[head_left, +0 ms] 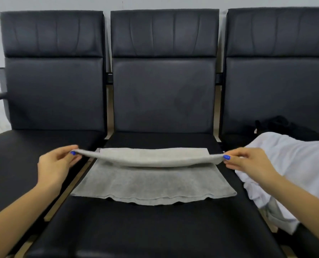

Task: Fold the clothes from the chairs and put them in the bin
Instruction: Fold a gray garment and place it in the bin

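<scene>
Folding mid-way: both hands, left hand (57,162) and right hand (248,162), pinch the grey cloth (153,181); white garment (289,164) at three o'clock waits; bin unseen.

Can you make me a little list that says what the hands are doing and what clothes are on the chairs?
left hand: pinches the left end of the grey cloth's lifted edge
right hand: pinches the right end of the same edge
grey cloth: lies on the middle seat, lifted edge sagging between the hands
white cloth: heaped on the right seat
black cloth: bunched behind the white cloth
left seat: no clothes on the part in view
bin: not in view
</scene>
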Demonstrator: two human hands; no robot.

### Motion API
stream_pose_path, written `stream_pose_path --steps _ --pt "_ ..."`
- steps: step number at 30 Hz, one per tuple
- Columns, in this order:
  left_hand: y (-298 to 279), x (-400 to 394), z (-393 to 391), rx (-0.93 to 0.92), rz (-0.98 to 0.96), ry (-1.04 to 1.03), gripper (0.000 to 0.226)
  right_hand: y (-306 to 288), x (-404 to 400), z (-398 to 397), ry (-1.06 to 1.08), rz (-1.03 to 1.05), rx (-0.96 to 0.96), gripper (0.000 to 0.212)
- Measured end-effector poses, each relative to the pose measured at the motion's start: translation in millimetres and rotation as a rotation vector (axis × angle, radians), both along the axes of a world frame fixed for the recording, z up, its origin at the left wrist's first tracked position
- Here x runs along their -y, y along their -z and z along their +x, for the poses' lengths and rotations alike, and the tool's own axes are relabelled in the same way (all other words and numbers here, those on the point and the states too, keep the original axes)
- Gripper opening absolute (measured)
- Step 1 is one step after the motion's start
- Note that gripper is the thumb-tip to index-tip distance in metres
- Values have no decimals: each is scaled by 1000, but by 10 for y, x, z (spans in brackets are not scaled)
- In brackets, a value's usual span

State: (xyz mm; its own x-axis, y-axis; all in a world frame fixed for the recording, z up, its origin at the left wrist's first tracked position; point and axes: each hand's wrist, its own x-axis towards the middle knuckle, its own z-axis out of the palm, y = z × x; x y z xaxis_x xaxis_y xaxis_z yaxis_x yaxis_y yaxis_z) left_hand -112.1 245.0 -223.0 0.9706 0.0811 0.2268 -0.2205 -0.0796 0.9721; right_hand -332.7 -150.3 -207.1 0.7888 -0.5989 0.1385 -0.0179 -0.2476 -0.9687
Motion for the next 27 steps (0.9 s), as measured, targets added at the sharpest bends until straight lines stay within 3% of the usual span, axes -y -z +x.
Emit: stream_pose_path --steps 7,17,22,27 --pt "376 -231 -552 12 318 -26 18 381 -128 -375 -3 -101 -135 13" --pt "345 -274 -734 58 531 -37 20 414 -173 -587 -64 -306 -229 28" --pt "415 -334 -759 148 779 -38 26 492 -190 -600 -83 -521 -316 20" --pt "450 -289 -748 96 794 12 39 568 -198 -597 -107 -686 -345 15"
